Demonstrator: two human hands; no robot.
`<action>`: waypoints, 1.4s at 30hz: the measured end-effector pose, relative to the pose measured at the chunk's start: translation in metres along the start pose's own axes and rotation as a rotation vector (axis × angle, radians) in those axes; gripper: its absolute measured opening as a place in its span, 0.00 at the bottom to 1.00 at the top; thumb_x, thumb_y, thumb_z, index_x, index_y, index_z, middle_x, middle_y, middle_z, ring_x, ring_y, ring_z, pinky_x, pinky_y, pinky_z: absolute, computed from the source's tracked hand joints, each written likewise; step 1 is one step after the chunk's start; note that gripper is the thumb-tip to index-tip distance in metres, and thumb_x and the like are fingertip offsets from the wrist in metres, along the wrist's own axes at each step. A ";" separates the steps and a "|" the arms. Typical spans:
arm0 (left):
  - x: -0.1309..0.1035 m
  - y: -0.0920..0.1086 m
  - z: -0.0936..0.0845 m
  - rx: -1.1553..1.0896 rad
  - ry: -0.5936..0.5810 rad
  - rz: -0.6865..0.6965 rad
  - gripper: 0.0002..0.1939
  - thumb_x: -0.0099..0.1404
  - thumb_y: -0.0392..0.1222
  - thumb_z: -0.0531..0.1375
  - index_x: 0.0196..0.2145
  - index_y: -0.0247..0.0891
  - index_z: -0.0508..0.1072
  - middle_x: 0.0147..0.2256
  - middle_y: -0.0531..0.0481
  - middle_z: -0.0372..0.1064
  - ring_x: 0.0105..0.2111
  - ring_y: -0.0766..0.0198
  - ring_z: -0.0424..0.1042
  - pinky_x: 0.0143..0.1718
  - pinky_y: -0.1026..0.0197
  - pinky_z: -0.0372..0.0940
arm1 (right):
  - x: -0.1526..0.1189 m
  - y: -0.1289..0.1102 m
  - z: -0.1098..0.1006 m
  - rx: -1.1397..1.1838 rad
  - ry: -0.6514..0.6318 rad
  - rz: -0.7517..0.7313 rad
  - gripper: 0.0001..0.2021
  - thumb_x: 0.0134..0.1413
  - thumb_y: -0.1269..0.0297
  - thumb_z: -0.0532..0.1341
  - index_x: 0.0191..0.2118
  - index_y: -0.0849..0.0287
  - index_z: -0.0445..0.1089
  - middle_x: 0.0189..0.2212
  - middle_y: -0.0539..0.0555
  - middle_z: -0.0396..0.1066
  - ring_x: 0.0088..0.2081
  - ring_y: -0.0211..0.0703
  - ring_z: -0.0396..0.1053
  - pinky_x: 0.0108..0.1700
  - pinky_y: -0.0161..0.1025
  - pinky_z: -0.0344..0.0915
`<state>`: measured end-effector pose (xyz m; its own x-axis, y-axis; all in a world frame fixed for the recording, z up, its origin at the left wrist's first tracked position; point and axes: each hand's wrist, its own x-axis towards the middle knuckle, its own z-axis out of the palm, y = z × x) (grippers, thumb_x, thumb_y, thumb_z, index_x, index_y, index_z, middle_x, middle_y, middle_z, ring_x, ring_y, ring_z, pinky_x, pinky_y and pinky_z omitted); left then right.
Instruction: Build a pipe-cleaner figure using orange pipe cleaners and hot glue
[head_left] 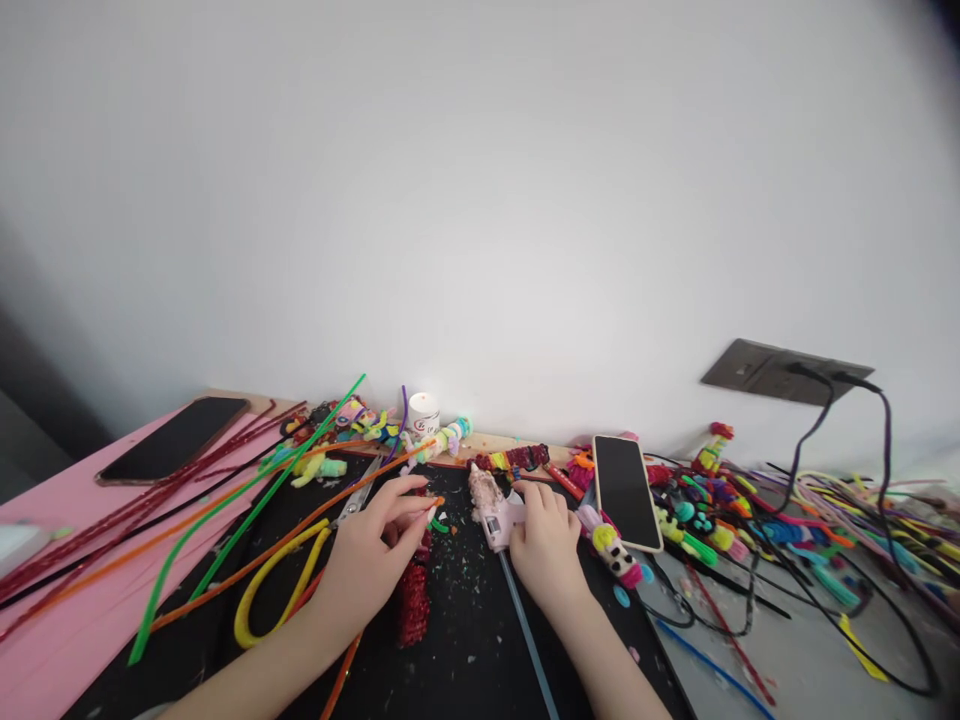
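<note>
Small orange piece (439, 501), seen in the head view, sits at the fingertips of the left hand (390, 545), raised above the black mat (480, 640). It is bright orange and looks like a short, blunt nub; most of it is hidden by the fingers, so its full shape cannot be told. Thumb and forefinger are pinched together on it, with almost no gap between them.

Just right of it is a glue gun (495, 525), pale pink with a dark little panel on its body. Its front end is crusted with lumpy, beige-pink residue and points away from the person. A long grey-blue stick (525, 625) runs from its rear toward the near edge. The right hand (547, 540) curls over the gun's handle, fingers bent and closed around it.

Under and beside the left hand lies a shiny, dark red tinsel roll (414, 605), fuzzy all over, its upper part partly covered by the fingers. Near it is a green scrap (439, 526), slightly curved.
</note>
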<state>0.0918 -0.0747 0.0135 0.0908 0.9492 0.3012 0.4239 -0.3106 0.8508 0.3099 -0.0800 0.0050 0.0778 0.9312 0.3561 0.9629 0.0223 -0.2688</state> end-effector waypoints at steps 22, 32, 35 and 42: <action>-0.002 0.005 0.003 0.073 -0.174 0.155 0.16 0.66 0.39 0.53 0.52 0.44 0.61 0.38 0.54 0.78 0.40 0.61 0.76 0.45 0.60 0.67 | -0.008 -0.014 0.001 0.950 0.110 0.108 0.07 0.48 0.67 0.61 0.36 0.58 0.68 0.27 0.50 0.70 0.27 0.43 0.67 0.29 0.36 0.65; -0.004 0.006 0.017 0.094 -0.257 0.209 0.19 0.66 0.35 0.52 0.54 0.44 0.60 0.38 0.52 0.78 0.40 0.60 0.76 0.42 0.61 0.67 | -0.016 -0.031 0.005 1.082 -0.026 0.135 0.08 0.44 0.72 0.62 0.34 0.57 0.70 0.27 0.49 0.73 0.27 0.42 0.69 0.28 0.35 0.65; -0.004 0.007 0.019 0.093 -0.252 0.214 0.18 0.66 0.35 0.52 0.53 0.43 0.61 0.38 0.51 0.78 0.40 0.59 0.76 0.41 0.62 0.67 | -0.015 -0.031 0.005 1.072 -0.031 0.129 0.07 0.44 0.71 0.63 0.34 0.57 0.71 0.26 0.49 0.73 0.26 0.42 0.69 0.27 0.34 0.65; -0.003 0.010 0.020 0.097 -0.289 0.197 0.13 0.66 0.34 0.50 0.48 0.43 0.62 0.36 0.50 0.78 0.37 0.59 0.77 0.39 0.61 0.67 | -0.017 -0.033 0.005 1.031 0.003 0.078 0.05 0.48 0.67 0.63 0.33 0.58 0.69 0.26 0.49 0.71 0.26 0.41 0.67 0.27 0.33 0.63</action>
<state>0.1134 -0.0799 0.0127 0.4242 0.8509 0.3098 0.4552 -0.4961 0.7394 0.2756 -0.0950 0.0035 0.1324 0.9424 0.3071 0.2659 0.2647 -0.9269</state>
